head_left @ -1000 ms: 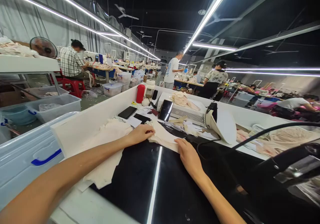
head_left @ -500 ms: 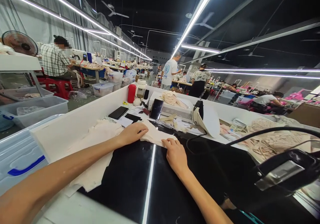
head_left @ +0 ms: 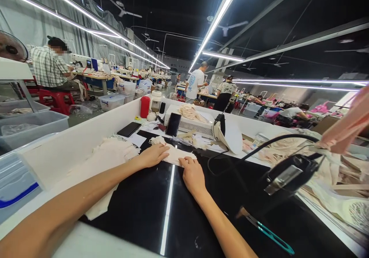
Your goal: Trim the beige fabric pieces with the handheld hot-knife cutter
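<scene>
A small pale cream cloth piece [head_left: 175,156] lies on the black glossy tabletop [head_left: 138,208], stretched between my two hands. My left hand [head_left: 153,155] is closed on its left end, with fingertips resting over the cloth and a gathered bit of it showing behind them. At the near right edge, my right hand [head_left: 193,173] grips the cloth with bent fingers. The undersides of both hands are hidden. Beside my left forearm, a larger stack of cream cloth [head_left: 105,160] drapes over the table's left side.
Behind the cloth stand a phone [head_left: 173,124], a red bottle [head_left: 145,107] and a white visor [head_left: 230,135]. A black phone [head_left: 129,129] lies left. To the right are a dark metal-plated device [head_left: 288,177] on a cable, teal thread snips [head_left: 271,235] and heaped fabric. Co-workers sit and stand beyond.
The view has turned slightly right, bringing the teal snips and pink hanging cloth into sight. My hands stay on the cloth piece; more gathered cloth shows behind my left fingers.
</scene>
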Available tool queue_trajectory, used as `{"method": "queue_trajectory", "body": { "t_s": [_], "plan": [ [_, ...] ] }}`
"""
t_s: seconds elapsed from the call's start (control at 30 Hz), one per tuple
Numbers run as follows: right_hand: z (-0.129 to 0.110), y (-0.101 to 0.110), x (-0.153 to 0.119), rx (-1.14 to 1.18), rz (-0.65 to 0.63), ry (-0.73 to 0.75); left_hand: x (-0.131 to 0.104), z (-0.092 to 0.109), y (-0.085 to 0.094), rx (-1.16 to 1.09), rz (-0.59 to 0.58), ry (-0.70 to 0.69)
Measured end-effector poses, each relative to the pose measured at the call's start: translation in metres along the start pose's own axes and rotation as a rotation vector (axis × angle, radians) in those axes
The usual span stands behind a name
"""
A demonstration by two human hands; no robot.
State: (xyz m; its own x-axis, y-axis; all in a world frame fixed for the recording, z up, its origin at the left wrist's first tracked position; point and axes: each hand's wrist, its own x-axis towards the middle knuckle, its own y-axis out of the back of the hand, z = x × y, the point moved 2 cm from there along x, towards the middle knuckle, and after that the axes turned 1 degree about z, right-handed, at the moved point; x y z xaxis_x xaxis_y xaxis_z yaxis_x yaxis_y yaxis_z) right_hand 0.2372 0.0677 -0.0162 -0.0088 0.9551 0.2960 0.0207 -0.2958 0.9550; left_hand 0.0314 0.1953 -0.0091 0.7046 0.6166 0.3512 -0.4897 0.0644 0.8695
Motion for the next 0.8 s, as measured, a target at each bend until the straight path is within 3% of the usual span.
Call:
{"method": "queue_trajectory", "body": {
  "t_s": [0.1,0.2,0.3,0.4,0.47,0.57,0.8],
  "plan": [
    [-0.002,0.001,0.0,0.008,0.008,0.0,-0.008,0.003,0.025,0.026,0.008,0.029],
    [-0.003,0.003,0.0,0.017,0.017,-0.001,-0.028,0.003,0.065,0.066,0.043,0.096],
    [-0.005,0.004,0.0,0.02,0.026,-0.004,-0.061,-0.004,0.108,0.133,0.101,0.202],
    [-0.006,0.006,0.0,0.017,0.035,-0.003,-0.1,-0.019,0.136,0.213,0.133,0.325],
    [-0.007,0.007,0.0,0.013,0.038,-0.001,-0.123,-0.029,0.142,0.316,0.131,0.448],
    [-0.006,0.007,0.0,0.007,0.039,0.001,-0.148,-0.036,0.134,0.293,0.031,0.592],
    [-0.003,0.002,0.002,0.001,0.032,0.002,-0.158,-0.028,0.129,0.152,0.065,0.626]
  ]
}}
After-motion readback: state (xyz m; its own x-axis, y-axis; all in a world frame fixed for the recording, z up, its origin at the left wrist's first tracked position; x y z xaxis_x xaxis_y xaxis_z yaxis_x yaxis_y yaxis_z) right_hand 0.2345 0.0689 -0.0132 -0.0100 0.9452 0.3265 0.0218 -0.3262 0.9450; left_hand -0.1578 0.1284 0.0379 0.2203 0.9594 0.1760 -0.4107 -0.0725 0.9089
